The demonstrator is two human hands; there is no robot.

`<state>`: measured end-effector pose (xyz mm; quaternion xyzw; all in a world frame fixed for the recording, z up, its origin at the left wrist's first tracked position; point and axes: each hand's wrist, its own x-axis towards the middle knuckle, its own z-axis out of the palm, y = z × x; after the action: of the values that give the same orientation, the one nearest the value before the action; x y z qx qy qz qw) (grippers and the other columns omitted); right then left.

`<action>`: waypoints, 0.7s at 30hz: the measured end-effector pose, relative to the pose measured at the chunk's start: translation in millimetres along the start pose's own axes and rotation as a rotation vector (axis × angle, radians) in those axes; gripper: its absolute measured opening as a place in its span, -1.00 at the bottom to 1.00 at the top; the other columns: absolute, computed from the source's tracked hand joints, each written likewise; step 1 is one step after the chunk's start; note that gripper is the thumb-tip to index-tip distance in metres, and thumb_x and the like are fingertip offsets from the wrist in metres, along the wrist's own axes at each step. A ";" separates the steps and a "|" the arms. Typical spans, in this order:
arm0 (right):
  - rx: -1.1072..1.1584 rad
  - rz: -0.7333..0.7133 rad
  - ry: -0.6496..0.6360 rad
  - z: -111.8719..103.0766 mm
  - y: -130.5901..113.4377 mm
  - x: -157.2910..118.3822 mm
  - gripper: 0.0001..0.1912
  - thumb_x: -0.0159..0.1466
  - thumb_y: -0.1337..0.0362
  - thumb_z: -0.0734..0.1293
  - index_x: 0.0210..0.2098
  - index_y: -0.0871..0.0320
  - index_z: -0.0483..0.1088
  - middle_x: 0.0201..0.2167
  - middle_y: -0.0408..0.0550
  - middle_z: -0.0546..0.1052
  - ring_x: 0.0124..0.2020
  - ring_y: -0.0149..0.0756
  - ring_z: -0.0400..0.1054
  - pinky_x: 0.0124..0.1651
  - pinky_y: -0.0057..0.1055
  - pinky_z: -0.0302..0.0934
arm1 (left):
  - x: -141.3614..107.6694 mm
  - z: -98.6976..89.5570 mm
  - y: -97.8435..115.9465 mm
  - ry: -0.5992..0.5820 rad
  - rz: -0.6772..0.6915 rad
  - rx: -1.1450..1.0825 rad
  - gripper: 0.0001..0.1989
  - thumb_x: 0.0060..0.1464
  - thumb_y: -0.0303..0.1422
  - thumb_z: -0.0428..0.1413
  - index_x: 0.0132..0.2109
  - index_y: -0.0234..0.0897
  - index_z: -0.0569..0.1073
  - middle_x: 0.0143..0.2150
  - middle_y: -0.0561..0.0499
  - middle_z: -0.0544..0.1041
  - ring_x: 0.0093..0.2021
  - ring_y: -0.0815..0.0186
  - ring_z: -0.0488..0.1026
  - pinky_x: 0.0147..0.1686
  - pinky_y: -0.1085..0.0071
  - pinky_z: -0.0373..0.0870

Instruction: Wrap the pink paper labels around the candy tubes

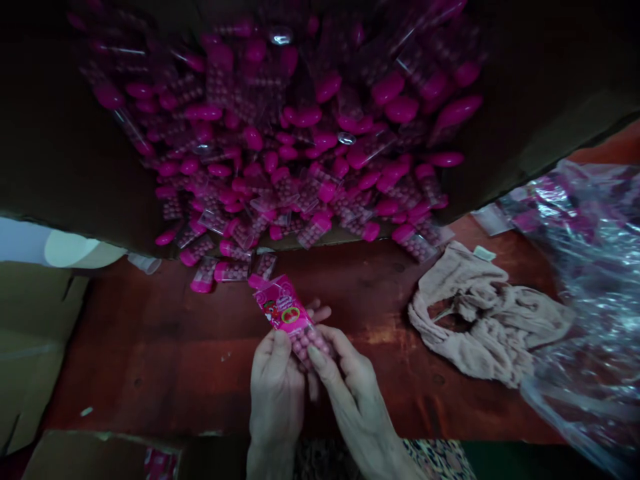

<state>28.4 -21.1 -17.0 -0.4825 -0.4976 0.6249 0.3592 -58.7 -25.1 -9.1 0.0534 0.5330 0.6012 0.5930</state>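
Candy tube (289,319), pink-labelled and filled with pink balls, is grasped by left hand (276,393) and right hand (350,393) in the head view. Beyond the grip, a heap of tubes (280,133) lies above the red tabletop (150,353); right of the grip sit a crumpled cloth (480,313) and a clear plastic bag (585,280).

Packing workspace: cardboard carton (75,133), heaped pink candy tubes (280,133), plastic bag (585,280).
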 end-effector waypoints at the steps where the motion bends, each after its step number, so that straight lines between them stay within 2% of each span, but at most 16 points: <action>1: 0.000 0.017 -0.055 -0.6 0.8 -1.1 -0.76 0.33 0.19 0.13 -0.19 0.18 0.34 -0.55 -0.18 0.45 -0.59 -0.46 0.32 -0.52 -0.60 0.25 | 0.3 0.7 1.2 0.008 0.014 0.025 -0.73 0.04 -0.21 0.08 -0.21 -0.26 0.54 -0.15 -0.15 0.56 -0.24 0.22 0.51 -0.22 0.33 0.45; 3: -0.088 0.001 -0.083 -1.6 3.7 -5.7 -0.72 0.33 0.16 0.12 -0.13 0.16 0.36 -0.44 -0.11 0.51 -0.46 -0.40 0.40 -0.41 -0.56 0.31 | -0.5 3.2 2.4 0.026 0.051 0.082 -0.72 0.03 -0.20 0.08 -0.25 -0.29 0.55 -0.13 -0.15 0.56 -0.13 0.21 0.48 -0.15 0.38 0.41; 6: -0.255 -0.095 0.076 -1.5 10.4 -16.1 -0.66 0.33 0.14 0.12 0.00 0.13 0.31 -0.22 0.01 0.53 -0.24 -0.30 0.44 -0.22 -0.49 0.35 | -5.6 8.4 0.4 0.032 0.086 0.180 -0.66 0.07 -0.17 0.02 -0.28 -0.32 0.57 -0.06 -0.15 0.53 0.00 0.19 0.39 -0.08 0.44 0.33; 11: -0.305 -0.122 0.218 3.1 16.9 -28.8 -0.67 0.33 0.17 0.13 0.06 0.05 0.27 -0.20 -0.02 0.52 -0.22 -0.30 0.45 -0.22 -0.50 0.37 | -16.8 13.2 -8.7 0.067 0.103 0.279 -0.63 0.12 -0.17 -0.05 -0.23 -0.29 0.57 0.00 -0.13 0.50 0.08 0.16 0.31 0.01 0.38 0.25; 14: -0.275 -0.151 0.280 3.5 15.1 -27.7 -0.66 0.31 0.17 0.16 0.05 0.07 0.28 -0.19 -0.01 0.52 -0.20 -0.28 0.45 -0.17 -0.46 0.37 | -18.1 12.1 -11.5 0.100 0.115 0.215 -0.65 0.12 -0.18 -0.04 -0.20 -0.27 0.56 0.01 -0.13 0.49 0.06 0.16 0.33 0.02 0.34 0.26; 16: -0.235 -0.161 0.227 0.2 11.7 -23.5 -0.66 0.31 0.17 0.17 0.05 0.08 0.29 -0.21 -0.01 0.53 -0.23 -0.28 0.46 -0.21 -0.46 0.38 | -15.8 11.0 -9.8 0.094 0.101 0.116 -0.66 0.10 -0.17 -0.01 -0.19 -0.27 0.55 -0.01 -0.14 0.50 0.03 0.16 0.37 0.01 0.30 0.28; 18: -0.183 -0.109 0.121 -4.8 7.4 -18.7 -0.68 0.31 0.16 0.16 0.01 0.09 0.34 -0.26 -0.03 0.55 -0.29 -0.31 0.47 -0.27 -0.49 0.40 | -12.4 10.4 -5.7 0.074 0.075 0.063 -0.64 0.08 -0.14 0.00 -0.20 -0.28 0.56 -0.04 -0.15 0.52 0.02 0.14 0.38 0.03 0.27 0.27; 21: -0.125 0.010 0.011 -8.7 4.2 -16.9 -0.68 0.32 0.16 0.15 -0.02 0.09 0.38 -0.24 -0.02 0.56 -0.27 -0.31 0.49 -0.28 -0.50 0.41 | -10.1 10.6 0.8 0.049 0.068 0.163 -0.58 0.08 -0.10 -0.04 -0.25 -0.30 0.58 -0.05 -0.17 0.53 0.07 0.12 0.34 0.06 0.29 0.23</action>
<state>41.6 -35.5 -17.3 -0.5099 -0.5313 0.5917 0.3281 -48.9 -26.6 1.7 0.1049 0.5925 0.5767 0.5526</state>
